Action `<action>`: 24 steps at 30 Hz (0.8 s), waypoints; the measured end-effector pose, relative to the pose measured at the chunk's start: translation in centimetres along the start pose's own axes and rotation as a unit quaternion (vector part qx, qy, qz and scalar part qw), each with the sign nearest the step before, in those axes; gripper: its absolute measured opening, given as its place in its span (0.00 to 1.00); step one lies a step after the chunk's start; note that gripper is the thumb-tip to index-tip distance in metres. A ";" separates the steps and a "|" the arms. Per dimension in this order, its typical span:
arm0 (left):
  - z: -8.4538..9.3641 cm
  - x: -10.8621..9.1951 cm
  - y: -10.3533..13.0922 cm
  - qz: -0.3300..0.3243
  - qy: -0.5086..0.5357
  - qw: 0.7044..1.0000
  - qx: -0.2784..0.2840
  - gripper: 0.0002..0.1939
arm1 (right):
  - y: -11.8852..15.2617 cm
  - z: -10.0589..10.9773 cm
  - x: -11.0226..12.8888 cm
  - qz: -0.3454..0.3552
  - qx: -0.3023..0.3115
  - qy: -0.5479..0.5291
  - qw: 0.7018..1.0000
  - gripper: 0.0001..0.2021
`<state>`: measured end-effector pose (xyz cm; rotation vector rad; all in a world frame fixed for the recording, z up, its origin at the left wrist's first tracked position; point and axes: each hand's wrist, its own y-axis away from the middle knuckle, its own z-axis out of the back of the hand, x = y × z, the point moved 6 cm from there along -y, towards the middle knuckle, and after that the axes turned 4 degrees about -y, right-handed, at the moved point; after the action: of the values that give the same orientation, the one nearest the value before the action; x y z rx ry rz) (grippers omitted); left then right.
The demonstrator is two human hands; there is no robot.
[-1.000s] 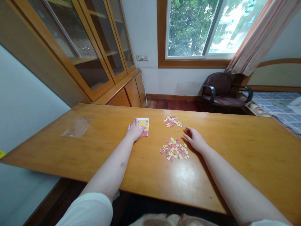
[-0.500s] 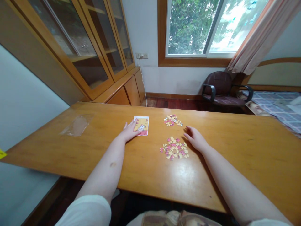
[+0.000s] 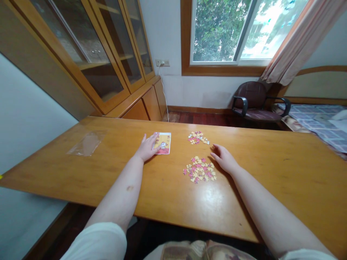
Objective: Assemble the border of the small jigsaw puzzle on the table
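wooden table [image 3: 81,169]: left hand [image 3: 148,147] touches card [image 3: 164,143].

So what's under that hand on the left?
The left hand lies flat on a small picture card on the wooden table. The card's left edge is covered, so that part of its picture can't be seen.

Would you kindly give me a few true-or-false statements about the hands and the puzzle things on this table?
1. The left hand rests on the card. True.
2. The right hand grips a puzzle piece. False: it lies open on the table, beside the near pile.
3. Two piles of pieces lie on the table. True: the far pile lies beyond the near one.
4. The plastic bag lies between the hands. False: it lies left of the left hand.
5. The card lies on the near pile. False: it lies apart, to the left.
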<state>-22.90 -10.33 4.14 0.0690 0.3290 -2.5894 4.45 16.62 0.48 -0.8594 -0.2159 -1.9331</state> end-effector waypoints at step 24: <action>-5.8 -18.5 4.1 -0.063 0.036 0.986 0.147 0.51 | 3.5 -3.9 5.0 0.138 0.181 0.155 0.961 0.45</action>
<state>-4.92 -3.16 -0.27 0.2544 -0.0270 -2.7478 4.09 9.41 0.19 -0.3195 -0.2372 -1.6680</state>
